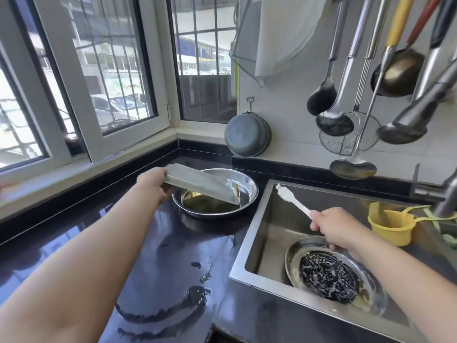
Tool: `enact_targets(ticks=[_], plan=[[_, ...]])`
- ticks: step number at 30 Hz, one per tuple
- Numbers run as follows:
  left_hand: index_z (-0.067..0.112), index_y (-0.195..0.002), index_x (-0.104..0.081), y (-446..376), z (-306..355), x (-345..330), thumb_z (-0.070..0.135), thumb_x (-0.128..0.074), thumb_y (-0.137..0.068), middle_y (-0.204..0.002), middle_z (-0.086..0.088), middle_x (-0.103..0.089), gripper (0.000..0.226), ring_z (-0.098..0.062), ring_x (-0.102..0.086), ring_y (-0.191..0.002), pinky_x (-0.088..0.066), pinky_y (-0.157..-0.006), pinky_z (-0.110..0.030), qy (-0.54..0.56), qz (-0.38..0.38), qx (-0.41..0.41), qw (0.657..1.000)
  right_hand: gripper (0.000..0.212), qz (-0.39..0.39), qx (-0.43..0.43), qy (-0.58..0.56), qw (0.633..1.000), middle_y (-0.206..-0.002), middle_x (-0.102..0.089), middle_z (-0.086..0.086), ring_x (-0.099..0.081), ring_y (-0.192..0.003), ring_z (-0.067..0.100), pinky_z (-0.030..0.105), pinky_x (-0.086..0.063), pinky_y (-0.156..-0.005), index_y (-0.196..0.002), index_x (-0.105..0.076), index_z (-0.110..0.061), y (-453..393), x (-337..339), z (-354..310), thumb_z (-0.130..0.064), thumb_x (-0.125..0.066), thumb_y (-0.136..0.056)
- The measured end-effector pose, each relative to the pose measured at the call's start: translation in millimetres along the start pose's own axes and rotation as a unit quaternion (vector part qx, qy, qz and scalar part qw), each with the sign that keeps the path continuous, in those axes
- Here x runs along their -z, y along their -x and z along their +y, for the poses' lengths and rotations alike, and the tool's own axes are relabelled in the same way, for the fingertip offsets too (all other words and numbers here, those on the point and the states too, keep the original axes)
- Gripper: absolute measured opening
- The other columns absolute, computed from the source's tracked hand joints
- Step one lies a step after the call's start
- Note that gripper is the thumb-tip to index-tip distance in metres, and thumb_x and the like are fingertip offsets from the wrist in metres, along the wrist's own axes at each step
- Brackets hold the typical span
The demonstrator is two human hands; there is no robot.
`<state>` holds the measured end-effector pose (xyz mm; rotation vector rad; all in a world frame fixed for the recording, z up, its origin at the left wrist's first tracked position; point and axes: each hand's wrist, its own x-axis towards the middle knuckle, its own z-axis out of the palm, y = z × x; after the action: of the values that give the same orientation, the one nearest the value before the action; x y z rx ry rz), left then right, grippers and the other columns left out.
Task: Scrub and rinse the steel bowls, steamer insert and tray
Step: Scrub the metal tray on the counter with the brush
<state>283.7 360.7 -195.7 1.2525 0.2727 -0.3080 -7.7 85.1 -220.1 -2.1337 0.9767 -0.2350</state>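
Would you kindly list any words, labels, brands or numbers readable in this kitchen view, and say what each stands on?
None can be read.
The translucent rectangular tray, white plastic brush, round steel bowl and yellow plastic cup show no print.
Any signs on the buildings outside the window are too blurred to read.

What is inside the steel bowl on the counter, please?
The steel bowl holds brownish liquid, with more pouring in from the tilted tray. The tray covers the bowl's back-left part, so that area cannot be seen.

Bright window [118, 70] daylight, warped edges
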Motion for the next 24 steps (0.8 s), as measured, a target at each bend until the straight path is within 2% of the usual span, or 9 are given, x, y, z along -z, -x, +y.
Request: enact_targets(ticks=[3,8,10,13,16,18,20,22,24], plan=[[0.007,-0.101,-0.059,21.9,1.5,-24.4,0.005,-0.057,-0.103,-0.101,-0.016,-0.064,0.004,-0.028,-0.066,-0.085,-0.057,-0.091,-0.050,-0.006,-0.053,0.029,0.998,0.040,0.009,-0.027,-0.040,0.999,-0.071,-0.054,0.010,-0.047,-0.049,0.024,0.030,-0.040,-0.058,-0.084,-0.067,-0.007,0.6,8.9,6.5,-0.035,-0.046,-0.105],[-0.003,-0.126,-0.057,43.7,20.8,-55.6,-0.004,-0.060,-0.089,-0.121,-0.022,-0.064,0.037,-0.039,-0.071,-0.097,-0.062,-0.064,-0.055,-0.053,-0.057,-0.042,0.996,0.039,0.032,-0.044,-0.064,0.996,-0.068,-0.053,0.010,-0.048,-0.048,0.025,0.034,-0.043,-0.059,-0.083,-0.067,-0.008,5.0,41.6,23.4,-0.034,-0.045,-0.103],[-0.002,-0.127,-0.056,89.3,39.5,-68.4,-0.001,-0.058,-0.096,-0.119,-0.022,-0.062,0.031,-0.035,-0.068,-0.100,-0.063,-0.064,-0.053,-0.060,-0.057,-0.093,0.992,0.038,0.036,-0.039,-0.084,0.995,-0.069,-0.051,0.010,-0.048,-0.050,0.025,0.036,-0.044,-0.059,-0.084,-0.066,-0.008,6.9,62.6,32.2,-0.033,-0.046,-0.103],[0.000,-0.120,-0.054,150.4,60.6,-83.4,-0.003,-0.055,-0.097,-0.119,-0.021,-0.061,0.023,-0.033,-0.067,-0.103,-0.062,-0.060,-0.048,-0.051,-0.120,-0.121,0.984,0.038,0.042,-0.035,-0.121,0.991,-0.065,-0.046,0.008,-0.042,-0.049,0.023,0.034,-0.038,-0.055,-0.084,-0.065,-0.006,11.6,96.7,46.3,-0.032,-0.046,-0.104],[0.000,-0.126,-0.047,200.0,60.7,-104.5,-0.005,-0.053,-0.098,-0.114,-0.019,-0.058,0.029,-0.030,-0.067,-0.100,-0.064,-0.067,-0.047,-0.070,-0.190,-0.131,0.971,0.037,0.049,-0.029,-0.161,0.985,-0.061,-0.042,0.005,-0.034,-0.045,0.019,0.026,-0.032,-0.049,-0.080,-0.060,-0.007,20.8,127.4,63.1,-0.029,-0.046,-0.105],[-0.002,-0.125,-0.049,223.4,44.9,-125.6,-0.005,-0.057,-0.096,-0.114,-0.019,-0.060,0.030,-0.031,-0.069,-0.101,-0.064,-0.070,-0.049,-0.108,-0.215,-0.134,0.961,0.037,0.060,-0.029,-0.175,0.982,-0.060,-0.042,0.003,-0.033,-0.046,0.017,0.024,-0.032,-0.046,-0.081,-0.060,-0.006,26.7,142.9,77.4,-0.030,-0.046,-0.106],[-0.001,-0.113,-0.056,235.0,11.0,-150.8,-0.003,-0.059,-0.096,-0.101,-0.017,-0.067,0.017,-0.028,-0.073,-0.087,-0.064,-0.068,-0.050,-0.172,-0.225,-0.143,0.948,0.039,0.071,-0.042,-0.177,0.981,-0.062,-0.043,0.003,-0.034,-0.047,0.017,0.025,-0.034,-0.046,-0.081,-0.062,-0.004,26.4,152.3,100.0,-0.031,-0.048,-0.106],[0.003,-0.099,-0.059,237.4,-38.4,-172.0,-0.005,-0.056,-0.097,-0.076,-0.010,-0.067,0.009,-0.022,-0.071,-0.063,-0.063,-0.056,-0.040,-0.241,-0.240,-0.156,0.927,0.041,0.070,-0.069,-0.166,0.981,-0.064,-0.044,0.006,-0.037,-0.047,0.018,0.029,-0.035,-0.049,-0.086,-0.066,-0.001,27.1,152.6,124.1,-0.033,-0.049,-0.105],[0.007,-0.094,-0.061,232.0,-98.4,-187.8,-0.005,-0.054,-0.095,-0.074,-0.011,-0.068,0.014,-0.023,-0.069,-0.062,-0.060,-0.052,-0.035,-0.309,-0.255,-0.170,0.900,0.042,0.058,-0.101,-0.128,0.985,-0.068,-0.048,0.008,-0.041,-0.050,0.019,0.034,-0.039,-0.055,-0.095,-0.068,0.000,28.7,150.6,147.3,-0.035,-0.049,-0.105]])
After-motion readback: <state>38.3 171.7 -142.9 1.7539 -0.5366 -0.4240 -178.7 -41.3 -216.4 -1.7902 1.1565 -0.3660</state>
